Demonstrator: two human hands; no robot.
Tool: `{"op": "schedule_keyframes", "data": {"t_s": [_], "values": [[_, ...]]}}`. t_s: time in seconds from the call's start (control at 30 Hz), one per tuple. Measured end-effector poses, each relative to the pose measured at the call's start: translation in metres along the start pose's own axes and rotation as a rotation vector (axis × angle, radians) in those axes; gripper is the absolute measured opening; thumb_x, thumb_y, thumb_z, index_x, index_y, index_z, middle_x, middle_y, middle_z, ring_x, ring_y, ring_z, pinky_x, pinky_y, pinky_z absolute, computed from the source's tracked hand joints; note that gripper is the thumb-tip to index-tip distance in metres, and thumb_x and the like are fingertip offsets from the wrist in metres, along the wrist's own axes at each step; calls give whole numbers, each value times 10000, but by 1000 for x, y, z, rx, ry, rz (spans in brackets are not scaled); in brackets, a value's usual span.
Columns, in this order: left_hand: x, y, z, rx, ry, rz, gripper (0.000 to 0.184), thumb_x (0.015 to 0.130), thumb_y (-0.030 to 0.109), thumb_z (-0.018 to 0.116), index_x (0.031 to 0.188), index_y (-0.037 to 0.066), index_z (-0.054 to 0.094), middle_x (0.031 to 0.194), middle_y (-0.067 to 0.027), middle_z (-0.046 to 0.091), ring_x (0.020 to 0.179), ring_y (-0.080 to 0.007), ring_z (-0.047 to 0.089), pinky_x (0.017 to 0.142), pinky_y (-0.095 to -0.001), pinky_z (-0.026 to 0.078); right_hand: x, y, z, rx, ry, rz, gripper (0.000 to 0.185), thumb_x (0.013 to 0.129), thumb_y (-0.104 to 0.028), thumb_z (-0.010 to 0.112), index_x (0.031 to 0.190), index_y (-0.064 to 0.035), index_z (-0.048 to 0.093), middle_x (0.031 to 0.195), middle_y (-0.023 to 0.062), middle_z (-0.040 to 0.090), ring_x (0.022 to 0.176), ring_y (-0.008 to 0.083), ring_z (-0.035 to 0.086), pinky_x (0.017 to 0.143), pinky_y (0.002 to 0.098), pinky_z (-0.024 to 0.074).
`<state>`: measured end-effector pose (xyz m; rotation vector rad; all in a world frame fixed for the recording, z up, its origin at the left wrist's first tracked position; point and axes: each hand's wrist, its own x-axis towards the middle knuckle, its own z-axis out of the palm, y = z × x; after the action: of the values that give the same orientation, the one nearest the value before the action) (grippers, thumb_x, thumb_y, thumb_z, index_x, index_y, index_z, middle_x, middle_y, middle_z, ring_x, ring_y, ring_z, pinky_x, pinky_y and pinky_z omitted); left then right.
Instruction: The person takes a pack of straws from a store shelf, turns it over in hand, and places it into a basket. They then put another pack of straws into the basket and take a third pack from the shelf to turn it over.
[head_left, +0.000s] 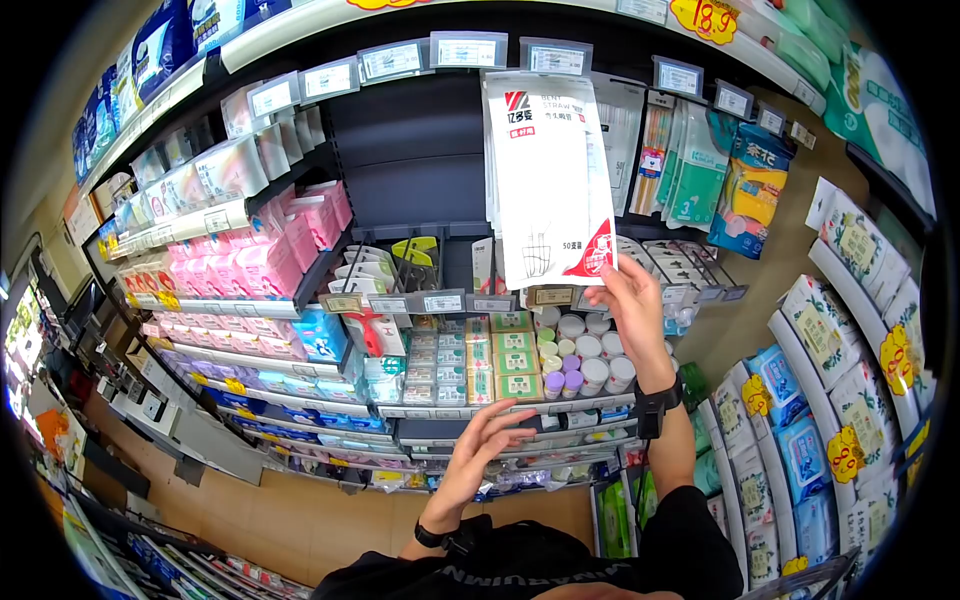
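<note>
A white packet of bent straws (550, 190) with a red logo and a red lower corner is upright in front of the hanging packets. My right hand (634, 310), raised and wearing a black wrist strap, has its fingers closed at the packet's lower right corner; the fingers behind it are partly hidden. Whether the packet's top is still on a hook, I cannot tell. Lower down, my left hand (482, 455) is in front of the lower shelves with fingers stretched out, holding nothing. Small boxes (518, 362) and round white-lidded tubs (592, 375) line the shelf beyond it.
Pink tissue packs (255, 265) fill shelves on the left. Green bags (695, 165) and a blue-yellow pack (750, 190) hang at the right. Curved shelves with wet-wipe packs (800, 465) stand close on my right. Price tags (468, 50) line the rail above.
</note>
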<state>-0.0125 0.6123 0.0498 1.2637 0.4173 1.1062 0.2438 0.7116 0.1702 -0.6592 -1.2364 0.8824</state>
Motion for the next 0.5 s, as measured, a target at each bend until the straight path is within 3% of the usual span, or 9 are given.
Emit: {"op": "schedule_keyframes", "data": {"t_s": [0.27, 0.33, 0.5], "values": [[3, -4, 9, -3, -1, -2, 450, 1027, 131, 471, 1453, 21, 378, 1391, -196, 552, 1197, -269, 605, 977, -353, 459, -26, -26, 8, -71, -1, -85, 267, 1009, -117, 541, 1178, 82, 594, 974, 138, 708, 773, 159, 692, 678, 271, 561], [3, -3, 13, -10, 58, -3, 461, 1014, 194, 476, 1435, 22, 401, 1366, -223, 561, 1171, -283, 619, 988, -369, 458, -29, -30, 8, -58, 5, -89, 265, 1009, -118, 540, 1174, 82, 596, 973, 139, 707, 770, 159, 691, 670, 270, 561], [6, -6, 18, -15, 87, 26, 452, 1016, 207, 460, 1422, 14, 414, 1349, -225, 571, 1153, -277, 627, 972, -362, 455, -39, -38, 5, -18, 17, -106, 263, 1011, -115, 535, 1172, 83, 597, 966, 140, 706, 758, 156, 686, 652, 267, 558]]}}
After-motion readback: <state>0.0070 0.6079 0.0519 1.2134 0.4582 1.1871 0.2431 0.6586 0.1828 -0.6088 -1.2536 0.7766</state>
